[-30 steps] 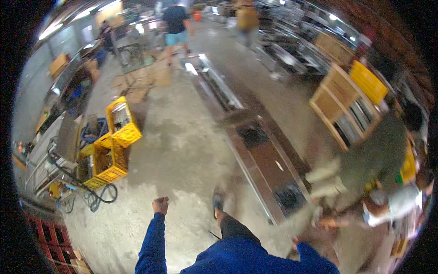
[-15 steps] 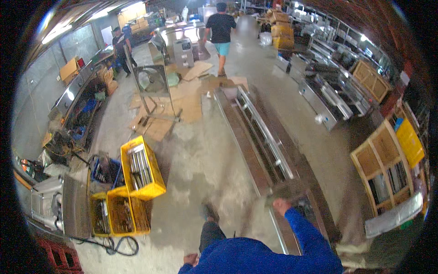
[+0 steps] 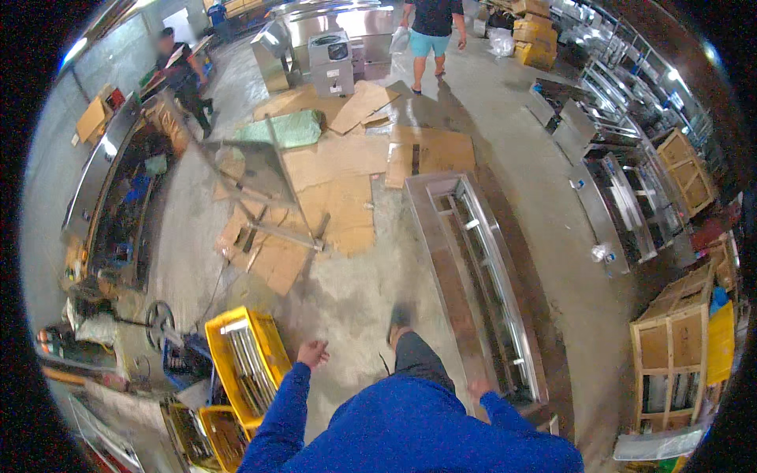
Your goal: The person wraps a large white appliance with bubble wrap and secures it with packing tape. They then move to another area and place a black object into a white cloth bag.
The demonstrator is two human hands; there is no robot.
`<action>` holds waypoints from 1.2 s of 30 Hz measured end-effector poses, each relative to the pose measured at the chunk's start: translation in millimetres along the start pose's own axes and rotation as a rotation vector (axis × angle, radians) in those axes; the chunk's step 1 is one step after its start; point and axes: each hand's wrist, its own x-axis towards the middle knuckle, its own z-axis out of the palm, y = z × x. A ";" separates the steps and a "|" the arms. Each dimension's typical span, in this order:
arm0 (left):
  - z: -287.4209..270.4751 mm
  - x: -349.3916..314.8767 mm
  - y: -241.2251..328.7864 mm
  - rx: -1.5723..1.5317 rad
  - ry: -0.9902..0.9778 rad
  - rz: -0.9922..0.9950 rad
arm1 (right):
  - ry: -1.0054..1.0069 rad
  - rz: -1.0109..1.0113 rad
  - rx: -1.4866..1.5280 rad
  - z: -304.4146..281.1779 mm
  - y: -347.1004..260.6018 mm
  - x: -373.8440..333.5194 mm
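Note:
My left hand (image 3: 313, 355) swings out in front of me with its fingers apart and nothing in them. Close by on its left is a yellow crate (image 3: 276, 355) holding long metal bars. My right hand (image 3: 479, 388) hangs low at the near end of a long stainless steel frame (image 3: 453, 292) on the floor. Blur hides the fingers of that hand, and I cannot tell whether it touches the frame. My foot (image 3: 400, 322) is stepping forward between crate and frame.
Flattened cardboard (image 3: 335, 213) covers the floor ahead, beside a metal stand (image 3: 268, 173). A person in turquoise shorts (image 3: 430, 43) walks at the far end; another person (image 3: 185, 75) is at the left. A wooden crate (image 3: 670, 363) and steel assemblies (image 3: 623, 189) line the right side.
I have moved forward along the steel frame, so the crates and cardboard are nearer. My left hand has swung up and forward; my right hand has dropped back nearer my body.

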 end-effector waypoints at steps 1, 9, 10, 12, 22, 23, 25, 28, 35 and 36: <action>-5.2 37.3 73.5 0.165 0.018 0.034 | -0.154 0.126 -0.051 3.5 -23.8 11.0; 74.8 302.4 363.0 0.917 -0.320 -0.226 | -0.305 0.103 -0.460 -148.3 -232.1 308.9; 81.2 315.0 365.5 0.979 -0.315 0.074 | -0.264 0.011 -0.614 -191.9 -271.9 367.8; 111.3 351.7 426.9 0.875 -0.169 0.246 | 0.271 -0.178 -0.346 -281.7 -360.1 481.2; 86.0 759.4 796.3 0.557 0.280 0.285 | 0.473 -0.327 0.081 -715.7 -834.8 931.1; 107.5 817.9 864.9 0.576 0.240 0.346 | 0.465 -0.235 0.253 -722.3 -821.4 971.0; 125.7 880.5 988.4 0.642 0.229 0.345 | 0.386 -0.062 -0.092 -710.3 -844.8 1013.1; 176.8 967.4 1177.8 0.654 0.128 0.489 | 0.026 -0.118 0.073 -666.3 -813.4 1045.1; 301.9 1272.5 1524.9 0.719 -0.067 0.614 | -0.206 0.315 0.094 -742.9 -888.7 1211.7; 327.3 1313.9 1578.4 0.653 -0.068 0.631 | -0.190 0.335 0.083 -779.2 -896.0 1255.2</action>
